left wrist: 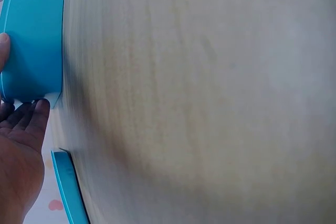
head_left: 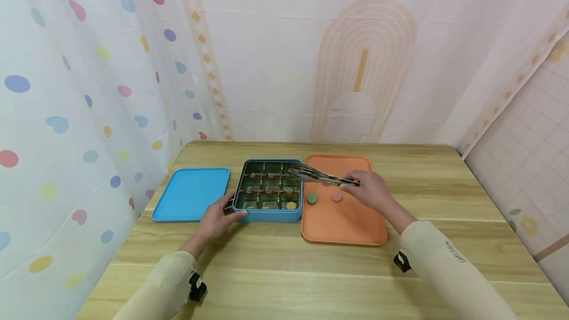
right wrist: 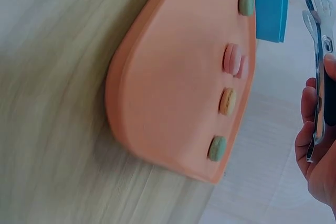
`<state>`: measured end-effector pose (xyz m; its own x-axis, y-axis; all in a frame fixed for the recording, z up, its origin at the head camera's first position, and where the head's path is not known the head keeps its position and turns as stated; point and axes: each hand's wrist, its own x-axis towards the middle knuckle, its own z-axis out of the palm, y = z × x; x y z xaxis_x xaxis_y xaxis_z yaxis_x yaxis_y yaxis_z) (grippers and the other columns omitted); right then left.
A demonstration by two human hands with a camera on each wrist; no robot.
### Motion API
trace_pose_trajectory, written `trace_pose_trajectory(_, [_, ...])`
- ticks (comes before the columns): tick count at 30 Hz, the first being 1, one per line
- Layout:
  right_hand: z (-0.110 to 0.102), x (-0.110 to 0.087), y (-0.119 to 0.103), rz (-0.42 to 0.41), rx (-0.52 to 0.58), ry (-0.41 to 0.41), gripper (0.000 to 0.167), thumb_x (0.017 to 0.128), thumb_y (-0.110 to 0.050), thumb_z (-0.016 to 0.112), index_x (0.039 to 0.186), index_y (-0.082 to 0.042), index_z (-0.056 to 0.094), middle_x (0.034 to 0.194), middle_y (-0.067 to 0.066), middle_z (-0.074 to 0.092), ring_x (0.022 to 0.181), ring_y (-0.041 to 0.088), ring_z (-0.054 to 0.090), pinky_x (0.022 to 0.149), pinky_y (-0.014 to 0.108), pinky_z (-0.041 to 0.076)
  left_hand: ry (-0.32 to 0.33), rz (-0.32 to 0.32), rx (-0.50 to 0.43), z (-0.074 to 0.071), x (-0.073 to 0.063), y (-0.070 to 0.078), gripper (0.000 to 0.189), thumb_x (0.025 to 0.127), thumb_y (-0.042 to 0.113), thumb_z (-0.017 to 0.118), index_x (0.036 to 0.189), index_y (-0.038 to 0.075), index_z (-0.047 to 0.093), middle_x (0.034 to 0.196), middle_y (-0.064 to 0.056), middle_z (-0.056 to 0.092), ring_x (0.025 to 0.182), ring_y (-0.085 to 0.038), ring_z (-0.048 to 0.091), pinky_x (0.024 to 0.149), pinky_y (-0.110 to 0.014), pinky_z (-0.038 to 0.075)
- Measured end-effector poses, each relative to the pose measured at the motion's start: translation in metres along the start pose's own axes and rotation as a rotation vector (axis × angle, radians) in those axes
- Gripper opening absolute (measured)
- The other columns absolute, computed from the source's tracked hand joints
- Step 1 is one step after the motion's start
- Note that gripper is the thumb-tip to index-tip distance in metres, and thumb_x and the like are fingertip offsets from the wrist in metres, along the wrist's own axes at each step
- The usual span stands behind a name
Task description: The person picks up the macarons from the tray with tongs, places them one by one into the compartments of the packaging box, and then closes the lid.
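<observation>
My right hand [head_left: 369,189] grips metal tongs [head_left: 317,174] with dark handles; their tips hover over the right side of a blue box [head_left: 266,215]. In the right wrist view the tips stand slightly apart with nothing between them. The left hand [head_left: 218,219] holds the box's front left corner, thumb on the front wall and fingers along the left side. Inside the box a dark divided insert [head_left: 263,189] has a yellow macaron [head_left: 291,205] in its front right compartment. A green macaron [right wrist: 246,3], pink macarons [right wrist: 231,59] and a yellowish one [right wrist: 227,102] lie on an orange tray [right wrist: 157,77].
The orange tray stands right beside the box, and another green macaron [right wrist: 216,148] lies near its far edge. To the box's left is a flat blue lid [head_left: 193,194]. Everything sits on a wooden table [head_left: 275,280], with patterned curtains [head_left: 275,63] behind and at the sides.
</observation>
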<state>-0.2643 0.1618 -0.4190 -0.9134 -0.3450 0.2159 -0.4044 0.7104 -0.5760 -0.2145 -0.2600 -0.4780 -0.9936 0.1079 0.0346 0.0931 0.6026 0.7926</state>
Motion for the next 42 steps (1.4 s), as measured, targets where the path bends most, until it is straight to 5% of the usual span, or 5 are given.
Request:
trace_pose_trajectory(7, [-0.011,-0.008,0.011,0.033,-0.004,-0.008,0.024,0.093,-0.027,0.072,0.111,-0.012,0.074,0.113,0.009,0.070,0.083,0.020,0.058,0.070,0.038,0.046,0.003,0.008,-0.003,0.000,0.000,-0.001,0.081,0.091,0.033,0.074,0.152,-0.001,0.034,0.135,-0.024,0.054,0.116,-0.034,0.060,0.091,-0.045,0.052])
trace_pose_trajectory(20, [-0.037,-0.042,0.049,0.053,-0.021,-0.047,0.032,0.094,-0.028,0.071,0.115,-0.004,0.073,0.093,0.005,0.068,0.061,0.016,0.046,0.055,0.033,0.039,0.006,-0.004,0.001,0.001,0.000,0.000,0.078,0.091,0.031,0.074,0.152,0.002,0.035,0.130,-0.020,0.058,0.112,-0.031,0.061,0.087,-0.042,0.053])
trace_pose_trajectory(25, [-0.043,-0.055,0.062,0.064,-0.057,-0.051,0.031,0.092,-0.028,0.073,0.112,-0.005,0.075,0.099,0.009,0.070,0.066,0.015,0.049,0.057,0.032,0.040,0.006,-0.003,0.006,0.001,-0.001,0.002,0.077,0.092,0.031,0.073,0.152,0.002,0.035,0.131,-0.021,0.057,0.113,-0.031,0.060,0.088,-0.042,0.053])
trace_pose_trajectory(36, [-0.041,-0.070,0.078,0.029,-0.117,-0.053,0.024,0.088,-0.022,0.077,0.105,-0.005,0.076,0.084,0.000,0.067,0.063,0.011,0.047,0.056,0.030,0.039,0.002,-0.003,0.013,0.000,-0.001,0.003,0.080,0.092,0.032,0.073,0.153,-0.001,0.033,0.133,-0.023,0.055,0.115,-0.034,0.059,0.090,-0.045,0.052])
trace_pose_trajectory(42, [-0.038,-0.072,0.079,0.027,-0.132,-0.043,0.021,0.088,-0.023,0.077,0.103,-0.008,0.076,0.090,0.004,0.070,0.065,0.011,0.048,0.059,0.032,0.041,0.001,0.001,0.015,0.000,-0.001,0.002,0.081,0.092,0.033,0.073,0.153,-0.001,0.033,0.133,-0.023,0.055,0.114,-0.033,0.060,0.089,-0.045,0.052])
